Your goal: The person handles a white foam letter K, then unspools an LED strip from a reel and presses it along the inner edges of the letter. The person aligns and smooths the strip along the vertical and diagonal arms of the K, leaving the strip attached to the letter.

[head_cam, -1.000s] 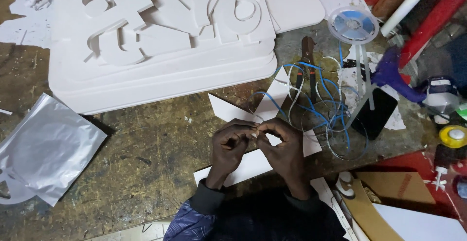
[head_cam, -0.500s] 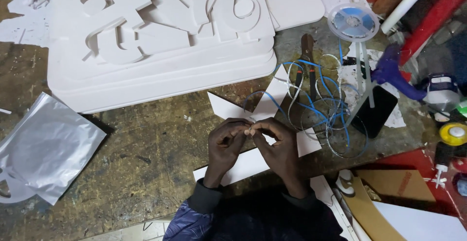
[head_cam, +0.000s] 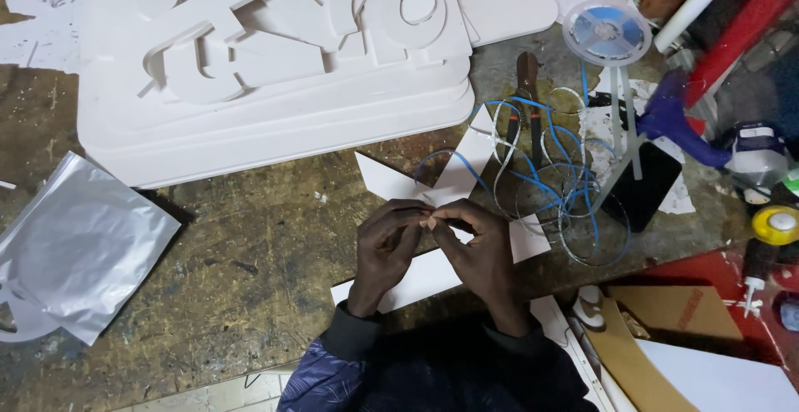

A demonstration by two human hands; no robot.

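My left hand (head_cam: 387, 250) and my right hand (head_cam: 476, 250) meet fingertip to fingertip above white foam offcuts (head_cam: 433, 275) on the wooden workbench (head_cam: 250, 254). Both pinch the end of a thin blue-and-white strip (head_cam: 449, 162), which curls away to the right into a loose tangle of loops (head_cam: 558, 187). The strip leads up toward a clear reel (head_cam: 606, 31) at the back right. What the fingertips hide of the strip's end I cannot see.
A thick white foam board with cut-out letter shapes (head_cam: 275, 54) fills the back. A silver foil bag (head_cam: 79, 250) lies left. A dark phone (head_cam: 645, 187), purple glue gun (head_cam: 678, 125), yellow-capped bottle (head_cam: 778, 225) and cardboard pieces (head_cam: 666, 329) crowd the right side.
The hands have stayed together at the strip's end, with only small finger movements. The view has shifted slightly.
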